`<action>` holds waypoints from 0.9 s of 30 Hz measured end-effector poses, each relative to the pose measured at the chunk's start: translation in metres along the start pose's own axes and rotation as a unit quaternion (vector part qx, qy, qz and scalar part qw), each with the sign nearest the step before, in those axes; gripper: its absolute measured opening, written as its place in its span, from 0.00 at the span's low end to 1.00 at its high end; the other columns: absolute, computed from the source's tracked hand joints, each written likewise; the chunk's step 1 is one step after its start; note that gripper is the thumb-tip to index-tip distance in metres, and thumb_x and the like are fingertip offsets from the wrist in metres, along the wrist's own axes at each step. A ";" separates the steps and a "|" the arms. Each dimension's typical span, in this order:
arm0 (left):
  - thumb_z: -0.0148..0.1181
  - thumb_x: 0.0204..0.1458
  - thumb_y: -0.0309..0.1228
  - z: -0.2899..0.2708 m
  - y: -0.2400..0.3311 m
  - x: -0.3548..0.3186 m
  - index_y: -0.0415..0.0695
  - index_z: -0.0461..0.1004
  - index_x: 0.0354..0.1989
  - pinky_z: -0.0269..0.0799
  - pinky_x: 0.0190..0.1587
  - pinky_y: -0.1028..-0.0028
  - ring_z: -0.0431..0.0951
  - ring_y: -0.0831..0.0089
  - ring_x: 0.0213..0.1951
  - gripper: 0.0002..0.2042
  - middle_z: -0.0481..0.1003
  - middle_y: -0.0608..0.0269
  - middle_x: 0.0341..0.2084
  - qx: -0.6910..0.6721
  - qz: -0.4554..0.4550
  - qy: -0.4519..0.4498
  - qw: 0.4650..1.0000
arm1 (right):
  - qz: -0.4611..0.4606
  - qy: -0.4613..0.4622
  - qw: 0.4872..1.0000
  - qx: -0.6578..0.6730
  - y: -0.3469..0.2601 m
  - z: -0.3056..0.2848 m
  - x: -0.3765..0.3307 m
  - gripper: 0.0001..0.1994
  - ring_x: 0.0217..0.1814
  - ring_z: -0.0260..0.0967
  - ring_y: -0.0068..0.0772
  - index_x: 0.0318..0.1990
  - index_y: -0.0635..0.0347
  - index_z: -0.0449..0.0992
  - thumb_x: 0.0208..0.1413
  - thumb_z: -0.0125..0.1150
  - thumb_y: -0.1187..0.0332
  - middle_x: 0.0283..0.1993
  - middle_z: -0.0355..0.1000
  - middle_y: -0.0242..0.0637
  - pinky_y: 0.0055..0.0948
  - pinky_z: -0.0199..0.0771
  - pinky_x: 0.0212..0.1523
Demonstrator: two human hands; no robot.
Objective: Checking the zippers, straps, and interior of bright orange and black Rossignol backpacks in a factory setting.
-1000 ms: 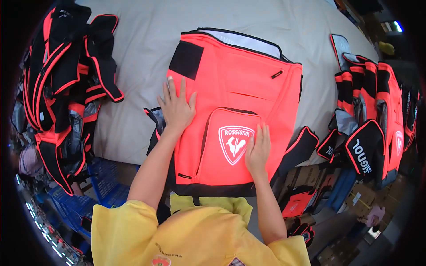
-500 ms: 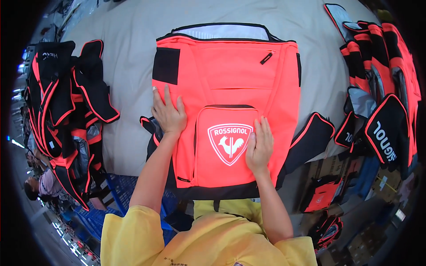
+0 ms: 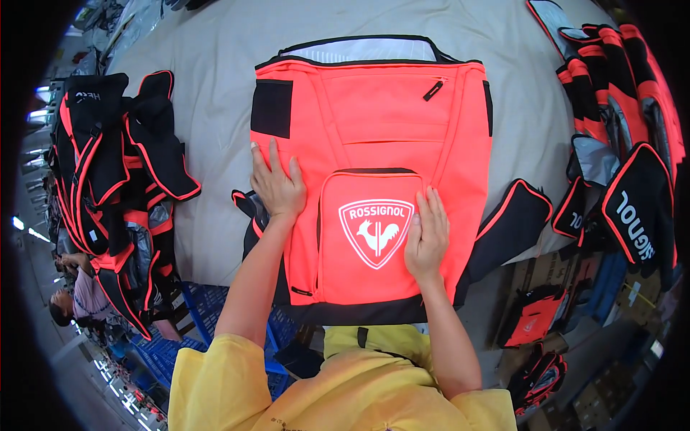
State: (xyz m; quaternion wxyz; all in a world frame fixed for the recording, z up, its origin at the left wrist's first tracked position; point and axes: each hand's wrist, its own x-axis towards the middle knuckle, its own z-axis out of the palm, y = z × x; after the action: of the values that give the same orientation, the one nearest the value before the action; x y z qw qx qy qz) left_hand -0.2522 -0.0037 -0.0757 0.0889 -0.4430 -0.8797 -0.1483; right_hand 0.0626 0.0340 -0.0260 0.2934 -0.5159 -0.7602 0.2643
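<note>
Here, in the head view, a neon coral backpack [image 3: 374, 165] with black trim lies flat on the grey-covered counter [image 3: 208, 93], its bottom hanging just over the near edge. A white shield-shaped emblem [image 3: 376, 231] sits in the middle of its front pocket, a black rectangular patch [image 3: 272, 108] near its upper left corner, and a small black zipper pull [image 3: 433, 90] near the top right. The left hand [image 3: 275, 184] rests flat on the bag's left side, fingers spread and holding nothing. The right hand [image 3: 427, 233] lies flat on the pocket's right edge, fingers together and extended, grasping nothing. A pile of black-and-coral bags [image 3: 118, 187] sits at the counter's left edge; another pile [image 3: 618, 144] lies at the right edge, one black flap bearing white lettering. Compared with half a second earlier, both hands sit in nearly the same spots and the backpack lies unchanged; only the camera's framing has shifted slightly.
</note>
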 end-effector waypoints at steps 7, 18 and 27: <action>0.51 0.67 0.48 0.001 -0.002 -0.001 0.49 0.58 0.77 0.56 0.66 0.50 0.61 0.46 0.72 0.32 0.50 0.38 0.77 0.000 0.009 0.003 1.000 | 0.000 0.006 1.000 0.012 0.001 0.001 0.000 0.19 0.75 0.65 0.53 0.64 0.64 0.76 0.68 0.53 0.70 0.72 0.69 0.50 0.47 0.64 0.70; 0.52 0.66 0.48 0.000 0.000 0.000 0.50 0.59 0.77 0.56 0.66 0.50 0.62 0.46 0.72 0.32 0.50 0.39 0.77 -0.004 0.001 0.005 1.000 | -0.006 0.013 1.000 0.020 0.001 0.001 0.000 0.20 0.75 0.65 0.52 0.64 0.63 0.76 0.68 0.53 0.71 0.72 0.69 0.50 0.47 0.65 0.70; 0.52 0.66 0.48 0.000 0.000 0.000 0.50 0.59 0.77 0.55 0.67 0.50 0.62 0.46 0.72 0.32 0.51 0.40 0.77 0.002 0.003 0.005 1.000 | -0.008 0.013 1.000 0.013 0.003 0.001 -0.001 0.19 0.74 0.66 0.53 0.63 0.64 0.77 0.68 0.54 0.70 0.71 0.70 0.50 0.48 0.65 0.69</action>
State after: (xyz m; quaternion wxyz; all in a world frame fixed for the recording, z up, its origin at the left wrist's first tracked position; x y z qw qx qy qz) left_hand -0.2518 -0.0038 -0.0763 0.0950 -0.4447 -0.8781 -0.1488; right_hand 0.0641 0.0344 -0.0287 0.3117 -0.5097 -0.7568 0.2651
